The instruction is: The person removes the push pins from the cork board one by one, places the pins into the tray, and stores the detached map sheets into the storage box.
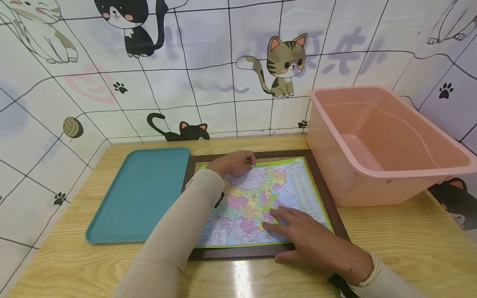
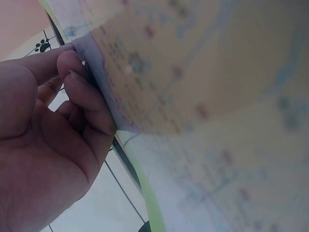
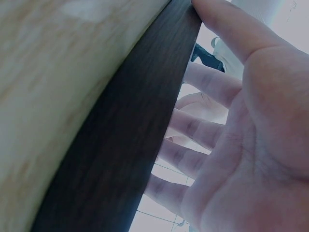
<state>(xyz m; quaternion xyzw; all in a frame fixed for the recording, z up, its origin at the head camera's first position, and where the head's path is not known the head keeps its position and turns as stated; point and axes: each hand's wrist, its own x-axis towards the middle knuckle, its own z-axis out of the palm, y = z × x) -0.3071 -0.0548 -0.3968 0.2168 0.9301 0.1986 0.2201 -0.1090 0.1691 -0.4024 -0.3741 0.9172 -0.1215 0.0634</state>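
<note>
A colourful printed map [image 1: 238, 201] with a green border lies on a cork board with a dark wooden frame [image 1: 328, 188]. At the map's top edge is my left hand [image 1: 235, 162], its fingers curled, thumb and fingertips pinching a small thing with a shiny pale tip [image 1: 253, 166]; its kind cannot be told. In the left wrist view the curled fingers [image 2: 87, 96] are right against the map sheet. Fingers spread, my right hand [image 1: 302, 231] rests over the map's lower right, with the thumb at the frame's front edge. The right wrist view shows its palm beside the dark frame [image 3: 116, 116].
A teal tray [image 1: 145, 194] lies left of the board, partly behind my left sleeve. At the right stands a deep pink plastic tub [image 1: 357, 188], close by the frame. Behind the wooden table [image 1: 74, 265] hangs a cat-printed cloth [image 1: 208, 82].
</note>
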